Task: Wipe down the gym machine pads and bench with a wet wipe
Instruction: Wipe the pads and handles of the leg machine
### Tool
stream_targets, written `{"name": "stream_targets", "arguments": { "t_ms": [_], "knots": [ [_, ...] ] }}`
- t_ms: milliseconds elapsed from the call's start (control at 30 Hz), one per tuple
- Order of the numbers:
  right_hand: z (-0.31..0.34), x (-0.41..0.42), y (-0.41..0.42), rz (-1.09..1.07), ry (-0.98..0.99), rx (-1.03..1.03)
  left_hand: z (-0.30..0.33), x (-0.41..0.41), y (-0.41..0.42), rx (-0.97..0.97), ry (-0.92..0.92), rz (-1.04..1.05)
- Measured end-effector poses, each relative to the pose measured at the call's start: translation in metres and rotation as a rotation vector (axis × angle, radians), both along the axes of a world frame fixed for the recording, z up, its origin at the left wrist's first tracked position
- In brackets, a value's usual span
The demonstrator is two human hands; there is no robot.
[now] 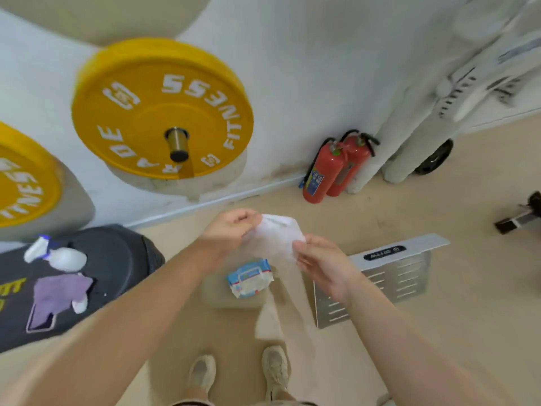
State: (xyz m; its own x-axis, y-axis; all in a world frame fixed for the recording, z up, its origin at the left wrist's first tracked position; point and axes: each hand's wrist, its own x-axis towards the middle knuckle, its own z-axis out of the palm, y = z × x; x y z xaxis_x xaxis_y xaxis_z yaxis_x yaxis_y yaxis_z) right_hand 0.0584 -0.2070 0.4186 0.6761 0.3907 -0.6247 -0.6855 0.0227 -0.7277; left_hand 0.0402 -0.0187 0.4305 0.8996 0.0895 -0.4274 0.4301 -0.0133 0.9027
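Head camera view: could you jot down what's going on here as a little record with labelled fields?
left hand: left hand pinches one edge of the wet wipe
right hand: right hand pinches the opposite edge, spreading it open
wipe pack: wipe pack lies on the floor below the hands
dark pad: dark pad carries a spray bottle and a purple cloth
wall: yellow weight plate on a peg
corner: two red fire extinguishers
wiping: not yet begun
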Motion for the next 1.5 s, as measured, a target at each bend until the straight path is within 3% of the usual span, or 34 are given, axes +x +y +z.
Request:
{"name": "stream_targets", "arguments": {
  "t_ms": [100, 200, 333, 500, 733, 833, 933, 1067, 1267, 1500],
  "knots": [
    [0.031, -0.024, 0.011, -0.234, -0.027, 0.155, 0.027, -0.016, 0.016, -0.006, -0.015, -0.044],
    [0.046, -0.060, 0.020, -0.394, -0.135, 0.155, 0.038, -0.036, 0.017, -0.005, 0.005, -0.145],
    [0.049, -0.118, 0.024, -0.597, -0.175, 0.069, 0.041, -0.067, 0.003, 0.225, -0.159, -0.257],
    [0.054, -0.218, 0.001, -0.854, -0.141, -0.070, 0.051, -0.129, -0.064, 0.181, -0.238, -0.788],
    [0.080, -0.387, -0.072, -1.214, -0.195, -0.147, 0.059, -0.241, -0.185, 0.123, -0.292, -1.323],
    [0.077, -0.459, -0.093, -1.335, -0.225, -0.326, 0.064, -0.310, -0.231, 0.009, -0.132, -1.457],
    [0.069, -0.516, -0.107, -1.331, -0.253, -0.658, 0.059, -0.373, -0.270, -0.131, 0.176, -1.444],
    [0.054, -0.618, -0.143, -1.169, -0.238, -1.026, 0.045, -0.471, -0.324, -0.129, 0.188, -1.594],
    [0.053, -0.771, -0.220, -1.338, -0.113, -1.054, 0.040, -0.604, -0.403, -0.024, 0.082, -1.710],
    [0.061, -0.854, -0.325, -1.276, -0.112, -1.205, 0.056, -0.684, -0.492, -0.005, -0.054, -1.871]
  ]
}}
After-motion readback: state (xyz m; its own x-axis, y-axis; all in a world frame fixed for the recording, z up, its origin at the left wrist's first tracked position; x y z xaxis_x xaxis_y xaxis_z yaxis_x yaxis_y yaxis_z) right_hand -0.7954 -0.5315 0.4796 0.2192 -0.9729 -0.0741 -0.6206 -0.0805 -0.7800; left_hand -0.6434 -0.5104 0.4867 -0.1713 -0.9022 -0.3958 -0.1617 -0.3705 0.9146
